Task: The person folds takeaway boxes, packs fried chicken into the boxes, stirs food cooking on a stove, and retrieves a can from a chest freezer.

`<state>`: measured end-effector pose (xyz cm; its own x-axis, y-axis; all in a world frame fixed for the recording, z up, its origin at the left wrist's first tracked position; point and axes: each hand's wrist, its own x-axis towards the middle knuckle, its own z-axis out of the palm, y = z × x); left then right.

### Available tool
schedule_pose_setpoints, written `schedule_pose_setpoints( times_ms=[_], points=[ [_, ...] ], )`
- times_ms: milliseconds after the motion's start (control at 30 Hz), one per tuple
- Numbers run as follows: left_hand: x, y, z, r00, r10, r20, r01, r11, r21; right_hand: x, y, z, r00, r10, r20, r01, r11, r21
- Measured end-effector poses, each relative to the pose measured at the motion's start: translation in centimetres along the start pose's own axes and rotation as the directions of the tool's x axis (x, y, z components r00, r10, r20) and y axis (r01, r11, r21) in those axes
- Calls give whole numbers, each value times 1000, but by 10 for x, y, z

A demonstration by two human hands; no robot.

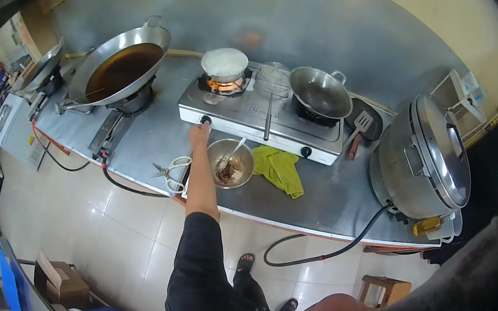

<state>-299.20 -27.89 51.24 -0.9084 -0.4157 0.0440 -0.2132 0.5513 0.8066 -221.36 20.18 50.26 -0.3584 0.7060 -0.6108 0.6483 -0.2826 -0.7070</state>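
Note:
My left hand [199, 135] reaches out to the front of the two-burner gas stove [244, 115], its fingers closed on the left stove knob [205, 120]. Above that knob, flames burn under a small light-coloured pot [225, 64], whose contents look whitish. Just right of my forearm stands a metal bowl [249, 171] holding a fork or whisk-like utensil and a brown and pale mixture. Scissors [174, 176] lie on the other side of the forearm. My right hand does not show; only a blurred patch of skin and a dark sleeve appear at the bottom.
A green cloth [279, 169] lies beside the bowl. On the right burner sits a wok [321, 94], with a wire strainer [273, 81] left of it. A large wok of dark liquid [150, 34] stands left, a big lidded metal cooker [396, 165] right. A black hose [330, 256] hangs over the counter edge.

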Motion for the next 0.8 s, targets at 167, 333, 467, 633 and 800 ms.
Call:
schedule_pose_setpoints(
  times_ms=[167, 333, 467, 633, 800],
  points=[
    [30, -16, 26, 997, -35, -67, 31, 998, -55, 8, -5, 26, 998, 67, 2, -66, 994, -86],
    [20, -10, 2, 917, 398, -23, -397, 916, 52, 3, 3, 30, 995, 104, -6, -104, 986, -128],
    [17, 7, -25, 836, 549, 20, -544, 822, 167, -2, 29, 25, 990, 140, -21, -142, 981, -136],
    [-83, 93, -78, 916, 330, -227, -397, 823, -406, -12, 95, 3, 984, 173, -41, -176, 980, -88],
    [-319, 97, -81, 688, 529, 496, 202, 517, -832, -53, 81, 30, 998, 38, 54, -28, 984, -175]
  ],
)
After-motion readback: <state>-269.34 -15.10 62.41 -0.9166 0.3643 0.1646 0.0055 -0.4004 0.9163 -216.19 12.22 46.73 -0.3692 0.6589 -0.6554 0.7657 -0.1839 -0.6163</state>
